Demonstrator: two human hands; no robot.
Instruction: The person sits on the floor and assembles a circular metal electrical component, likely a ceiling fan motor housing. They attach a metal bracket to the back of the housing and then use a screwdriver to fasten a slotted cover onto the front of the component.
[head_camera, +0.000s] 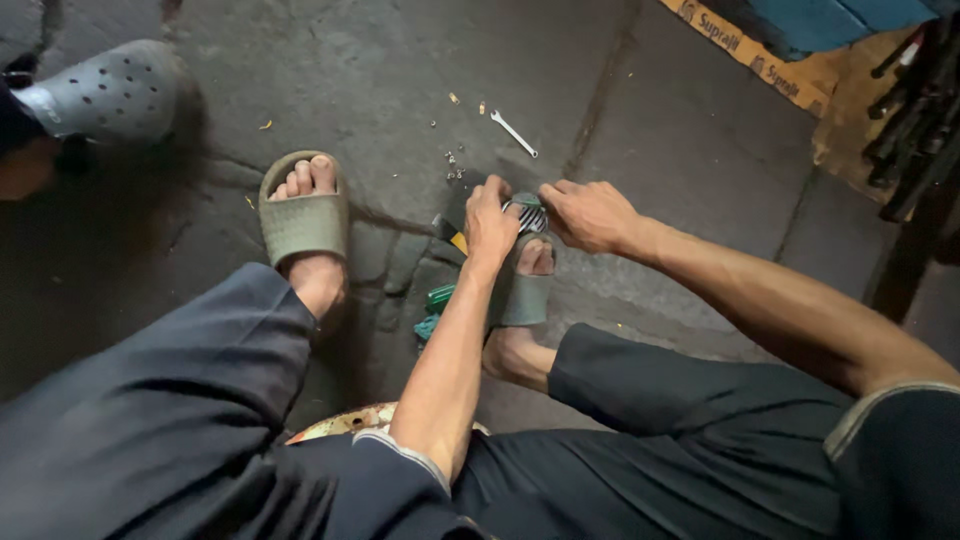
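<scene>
**Two hands closed on a small ribbed metal part over the right sandal**

The left hand (490, 222) is curled, fingers bent down over the near edge of a small silver-and-black ribbed metal part (529, 216). The right hand (587, 213) meets it from the other side, fingertips pinched on the far edge. The part sits between both hands, directly above the toes of the right foot in its grey-green rubber slide sandal (526, 295). Whether it rests on the sandal or is held just clear of it cannot be told.

By its look the part is rigid metal, light enough for fingertips alone, and unlikely to bend or crack. Its ribs should give the fingers purchase, though grease could make it slippery. The outer edges, where both hands already grip, seem the sensible places to hold it. Only a strip of alternating bright and dark ridges shows; the rest is hidden by fingers.

Just beside the left wrist, on the ground, lie a green-handled tool (440, 296) and a yellow-and-black object (452, 236), partly covered. Farther out on the cracked grey concrete floor (380, 80) are a cluster of small loose screws or nuts (453, 166) and a slim silver open-ended spanner (514, 133). The left foot wears a matching sandal (302, 215). Another person's grey perforated clog (105, 92) stands at upper left, well apart.
</scene>
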